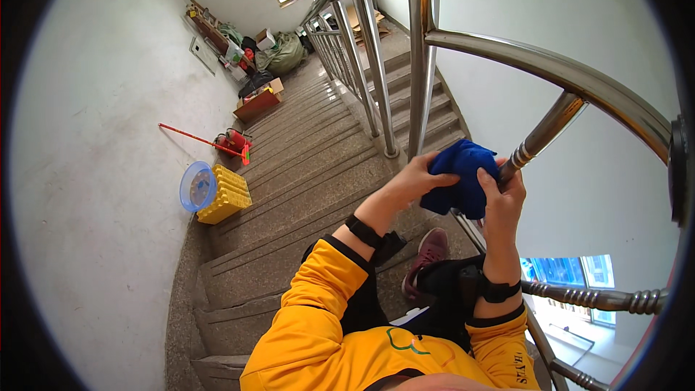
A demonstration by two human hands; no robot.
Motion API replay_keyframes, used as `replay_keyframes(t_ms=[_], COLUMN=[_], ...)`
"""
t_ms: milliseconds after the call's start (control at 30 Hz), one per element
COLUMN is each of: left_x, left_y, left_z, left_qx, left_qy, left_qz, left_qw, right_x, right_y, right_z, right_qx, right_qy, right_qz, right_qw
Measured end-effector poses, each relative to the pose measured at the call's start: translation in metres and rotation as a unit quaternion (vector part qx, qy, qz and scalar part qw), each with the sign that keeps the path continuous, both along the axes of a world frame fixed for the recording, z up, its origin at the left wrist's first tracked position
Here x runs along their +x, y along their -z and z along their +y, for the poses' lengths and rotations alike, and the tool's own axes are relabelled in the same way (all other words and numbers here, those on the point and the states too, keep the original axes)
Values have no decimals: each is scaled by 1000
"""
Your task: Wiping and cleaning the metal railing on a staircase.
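- A blue cloth [463, 177] is bunched up against a slanting steel baluster [544, 132] of the stair railing, right where the ribbed section of that bar begins.
- The left hand [418, 176] presses on the cloth from the left side, fingers curled over its upper edge and closed on the fabric.
- The right hand [502, 199] clasps the cloth from the right, fingers wrapped around both the cloth and the bar beneath it, thumb lying on the blue fabric.
- Both wrists carry black bands, and the sleeves are bright yellow-orange [318, 318].
- Below the hands, a dark red shoe [428, 257] rests on a speckled stone step.
- The polished handrail [579, 80] curves over the hands to the right; more upright bars [376, 65] follow the flight of stairs [304, 166] away.
- Against the white wall on the left sit a yellow crate [226, 195] with a blue-rimmed basin [195, 186] leaning beside it.
- Just beyond them lie a red-handled tool [195, 137] and a red fire extinguisher [233, 140].
- At the far landing are cardboard boxes [259, 103] and a green sack [284, 54].
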State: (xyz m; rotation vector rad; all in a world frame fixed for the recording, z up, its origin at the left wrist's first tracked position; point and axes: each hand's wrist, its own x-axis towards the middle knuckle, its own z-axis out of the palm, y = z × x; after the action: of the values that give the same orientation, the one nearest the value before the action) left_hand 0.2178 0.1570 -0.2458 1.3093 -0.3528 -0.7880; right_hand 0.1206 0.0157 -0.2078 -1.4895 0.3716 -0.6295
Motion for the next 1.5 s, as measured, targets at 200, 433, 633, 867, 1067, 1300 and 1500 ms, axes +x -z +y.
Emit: replay_keyframes(t_ms=[200,433,633,867,1067,1300,1500], left_x=[19,16,14,4,0,5,-3], left_y=[-8,-30,-41,-40,-45,-37,-29], left_z=[31,45,45,34,30,13,-3], left_qx=[51,-33,-155,-219,-266,-237,-272], left_qy=[-1,0,-9,-3,2,-103,-133], left_qz=[-28,86,118,170,206,204,165], left_qw=[998,996,981,961,942,944,939], right_x=[-2,0,0,0,0,2,-2], right_y=[-3,0,-3,-1,-4,-6,-8], right_z=[3,2,4,2,1,8,4], right_qx=[20,20,13,-2,27,37,-42], right_qy=[0,4,12,7,7,17,-2], right_qz=[5,5,11,21,25,-17,23], right_qw=[1000,1000,1000,1000,999,999,999])
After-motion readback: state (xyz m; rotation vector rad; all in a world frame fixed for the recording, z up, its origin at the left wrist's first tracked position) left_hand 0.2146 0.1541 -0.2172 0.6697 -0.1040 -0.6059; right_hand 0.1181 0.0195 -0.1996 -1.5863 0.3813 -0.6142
